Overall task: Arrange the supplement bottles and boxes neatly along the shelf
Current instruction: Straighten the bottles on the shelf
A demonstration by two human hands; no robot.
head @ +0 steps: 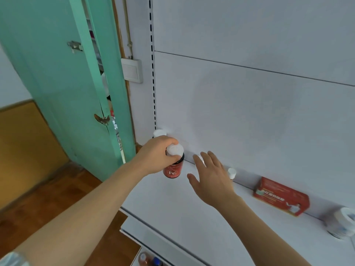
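My left hand (156, 154) grasps the red bottle (173, 166) by its white cap, fingers curled over the top; the bottle is upright at the shelf's (172, 212) left end, though I cannot tell whether its base touches the surface. Its body is dark red with a round label marked "Fe". Just behind my grip stands another white-capped bottle (159, 133) against the back panel. To the right of the grip, my right hand (209, 177) hovers released, fingers spread, holding nothing. Beyond it a small white-capped bottle (232, 173) stands, then a red box (281, 195) lying flat, then a white jar (341, 222) on its side.
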